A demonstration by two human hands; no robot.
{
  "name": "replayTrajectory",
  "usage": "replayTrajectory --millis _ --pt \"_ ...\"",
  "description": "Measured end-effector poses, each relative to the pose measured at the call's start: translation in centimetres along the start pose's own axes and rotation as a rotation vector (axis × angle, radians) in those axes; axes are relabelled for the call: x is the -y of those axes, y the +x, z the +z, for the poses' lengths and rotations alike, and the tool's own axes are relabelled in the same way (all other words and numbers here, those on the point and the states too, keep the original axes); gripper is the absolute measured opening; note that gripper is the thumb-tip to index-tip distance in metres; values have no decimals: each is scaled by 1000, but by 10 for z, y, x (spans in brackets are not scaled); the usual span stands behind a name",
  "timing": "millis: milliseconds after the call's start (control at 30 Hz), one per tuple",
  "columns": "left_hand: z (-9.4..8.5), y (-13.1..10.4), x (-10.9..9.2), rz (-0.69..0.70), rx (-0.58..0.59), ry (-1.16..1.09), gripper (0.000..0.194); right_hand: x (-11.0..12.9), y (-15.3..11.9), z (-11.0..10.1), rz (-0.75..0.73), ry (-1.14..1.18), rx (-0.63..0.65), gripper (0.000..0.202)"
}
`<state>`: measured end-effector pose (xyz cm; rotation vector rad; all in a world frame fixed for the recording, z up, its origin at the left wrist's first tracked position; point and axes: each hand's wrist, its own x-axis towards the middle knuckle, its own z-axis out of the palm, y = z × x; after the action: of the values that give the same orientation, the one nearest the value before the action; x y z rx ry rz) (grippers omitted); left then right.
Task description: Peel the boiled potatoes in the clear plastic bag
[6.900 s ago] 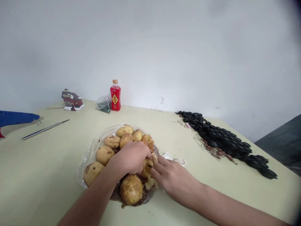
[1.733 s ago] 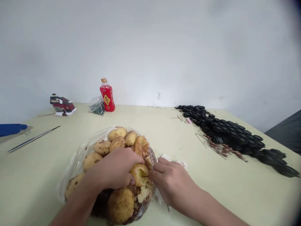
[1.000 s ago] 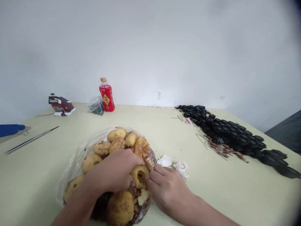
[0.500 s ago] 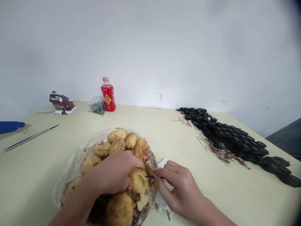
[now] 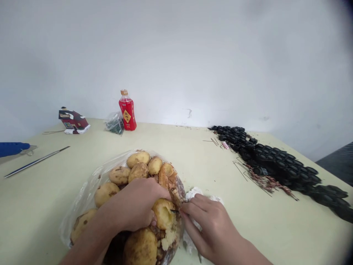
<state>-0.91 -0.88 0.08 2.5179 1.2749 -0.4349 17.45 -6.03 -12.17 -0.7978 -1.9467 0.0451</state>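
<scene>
My left hand (image 5: 143,200) is closed around a potato (image 5: 163,214) with a hollow dug into its right side. In my right hand (image 5: 205,217) a thin dark blade (image 5: 174,211) is pinched, its tip at the rim of that hollow; its handle is hidden by the fingers. Beneath both, a clear plastic bag (image 5: 82,200) lies spread open with several whole potatoes (image 5: 140,247), a cut potato (image 5: 166,175) and pale scraps (image 5: 168,238). Crumpled white tissue (image 5: 193,192) lies under and beside my right hand.
At the left lie a metal rod-like tool (image 5: 37,161) and a blue-handled tool (image 5: 12,148). Behind stand a small toy house (image 5: 74,121), a bagged dark item (image 5: 115,124) and a red drink bottle (image 5: 128,114). Many black round pieces (image 5: 275,162) and loose wires (image 5: 241,169) cover the right side.
The blade tip has shifted slightly down at the potato's hollow, and my right hand has tilted a little. My left hand keeps its hold on the potato. The view has shifted slightly.
</scene>
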Motion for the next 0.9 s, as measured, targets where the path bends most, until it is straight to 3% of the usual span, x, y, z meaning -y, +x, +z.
replayTrajectory --millis 633,900 --pt "3 1 -1 -10 -1 33 19 4 -3 10 -91 -185 2 19" --pt "3 0 -2 -12 -12 23 21 3 -4 11 -17 -31 59 18"
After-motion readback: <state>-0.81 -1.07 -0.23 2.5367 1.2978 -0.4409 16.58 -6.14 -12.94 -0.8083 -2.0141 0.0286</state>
